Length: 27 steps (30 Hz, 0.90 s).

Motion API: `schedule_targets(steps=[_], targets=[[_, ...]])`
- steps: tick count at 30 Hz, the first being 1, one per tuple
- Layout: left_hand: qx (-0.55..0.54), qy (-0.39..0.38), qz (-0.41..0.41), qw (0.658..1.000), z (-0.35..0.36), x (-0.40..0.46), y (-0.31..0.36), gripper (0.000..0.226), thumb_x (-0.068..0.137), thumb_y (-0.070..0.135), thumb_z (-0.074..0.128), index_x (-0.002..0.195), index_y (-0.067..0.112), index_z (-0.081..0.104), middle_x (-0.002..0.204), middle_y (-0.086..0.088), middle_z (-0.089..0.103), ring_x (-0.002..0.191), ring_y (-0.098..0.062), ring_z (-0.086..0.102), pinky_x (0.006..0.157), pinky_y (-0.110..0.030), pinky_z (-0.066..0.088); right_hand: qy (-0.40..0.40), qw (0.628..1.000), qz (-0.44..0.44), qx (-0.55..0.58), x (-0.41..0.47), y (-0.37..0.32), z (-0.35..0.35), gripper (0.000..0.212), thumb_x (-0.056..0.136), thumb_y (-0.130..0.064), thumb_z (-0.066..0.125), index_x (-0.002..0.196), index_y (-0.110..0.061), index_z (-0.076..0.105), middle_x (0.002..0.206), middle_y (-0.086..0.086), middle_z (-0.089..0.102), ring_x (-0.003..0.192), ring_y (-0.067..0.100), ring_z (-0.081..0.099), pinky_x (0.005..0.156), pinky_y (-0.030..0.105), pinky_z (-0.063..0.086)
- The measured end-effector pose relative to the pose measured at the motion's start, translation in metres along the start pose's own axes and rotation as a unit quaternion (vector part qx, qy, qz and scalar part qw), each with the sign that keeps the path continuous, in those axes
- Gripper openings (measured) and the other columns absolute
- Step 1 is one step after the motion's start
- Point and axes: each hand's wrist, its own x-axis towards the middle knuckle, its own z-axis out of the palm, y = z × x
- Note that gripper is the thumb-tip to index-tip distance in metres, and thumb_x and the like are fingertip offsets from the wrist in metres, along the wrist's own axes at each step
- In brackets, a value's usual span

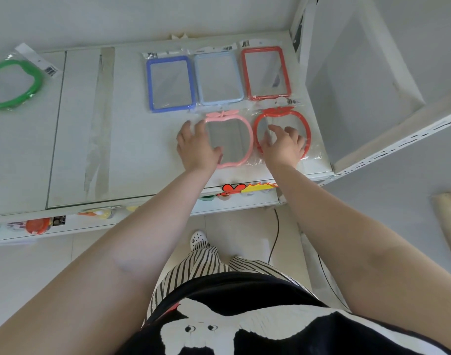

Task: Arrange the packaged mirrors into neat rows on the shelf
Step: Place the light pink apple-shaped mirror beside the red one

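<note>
A: What are the hands doing?

B: The left hand is lying on the left edge of the pink apple-shaped mirror, fingers spread over its rim and thumb touching the lower frame. The right hand is resting on the red apple-shaped mirror, just right of the pink one, with fingers fanned out and nearly straight on the plastic wrap. Neither hand is gripping anything.

A: Where are the other mirrors sitting?

B: Taking the pink apple mirror as the centre: directly behind it the pale blue rectangular mirror is lying flat. The dark blue rectangular mirror is lying behind and to the left, the red rectangular mirror behind and to the right. These three are forming one row, touching or nearly so. Far left of the pink mirror, well apart, the green mirror is lying alone in its bag.

A: What is holding them?

B: All are lying on the white shelf. Below the pink mirror, a white clog is showing on the floor.
</note>
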Motion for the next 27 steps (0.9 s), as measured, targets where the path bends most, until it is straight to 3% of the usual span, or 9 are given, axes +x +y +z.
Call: schedule_targets(steps=[3, 8, 18, 24, 27], targets=[[0.061, -0.088, 0.1, 0.989, 0.009, -0.004, 0.015, 0.087, 0.073, 0.041, 0.073, 0.147, 0.035, 0.025, 0.161, -0.009, 0.004, 0.149, -0.034, 0.001, 0.119, -0.049, 0.009, -0.033, 0.998, -0.019, -0.04, -0.003, 0.006, 0.002, 0.036, 0.085, -0.039, 0.062, 0.121, -0.036, 0.059, 0.143, 0.004, 0.039, 0.136, 0.03, 0.027, 0.112, 0.044, 0.017], [0.091, -0.145, 0.09, 0.981, 0.023, -0.007, 0.023, 0.074, 0.08, 0.042, 0.067, 0.143, 0.044, 0.028, 0.162, -0.009, -0.006, 0.148, -0.038, -0.009, 0.116, -0.057, -0.002, -0.047, 0.997, -0.029, -0.053, -0.004, 0.014, -0.001, 0.043, 0.086, -0.039, 0.063, 0.129, -0.04, 0.053, 0.149, 0.004, 0.032, 0.14, 0.028, 0.023, 0.115, 0.043, 0.013], [0.085, -0.146, 0.08, 0.982, 0.026, -0.008, 0.032, 0.069, 0.082, 0.038, 0.068, 0.141, 0.045, 0.033, 0.162, -0.008, -0.006, 0.148, -0.036, -0.009, 0.116, -0.055, -0.005, -0.04, 0.998, -0.024, -0.046, -0.001, 0.017, -0.005, 0.03, 0.088, -0.036, 0.062, 0.117, -0.039, 0.059, 0.147, 0.005, 0.035, 0.137, 0.032, 0.025, 0.115, 0.046, 0.013], [0.089, -0.147, 0.084, 0.981, 0.027, -0.007, 0.032, 0.069, 0.082, 0.04, 0.066, 0.141, 0.046, 0.032, 0.162, -0.009, -0.006, 0.148, -0.035, -0.008, 0.116, -0.056, -0.004, -0.065, 0.996, -0.025, -0.057, 0.0, 0.017, -0.008, 0.034, 0.088, -0.037, 0.062, 0.121, -0.041, 0.057, 0.15, 0.005, 0.031, 0.139, 0.033, 0.023, 0.115, 0.047, 0.013], [0.076, -0.148, 0.086, 0.982, 0.027, -0.006, 0.031, 0.064, 0.08, 0.041, 0.068, 0.137, 0.045, 0.039, 0.161, -0.009, -0.003, 0.148, -0.035, -0.007, 0.116, -0.055, -0.004, -0.068, 0.996, -0.026, -0.053, 0.001, 0.017, -0.011, 0.033, 0.088, -0.036, 0.061, 0.121, -0.039, 0.058, 0.15, 0.006, 0.033, 0.138, 0.033, 0.025, 0.114, 0.046, 0.016]])
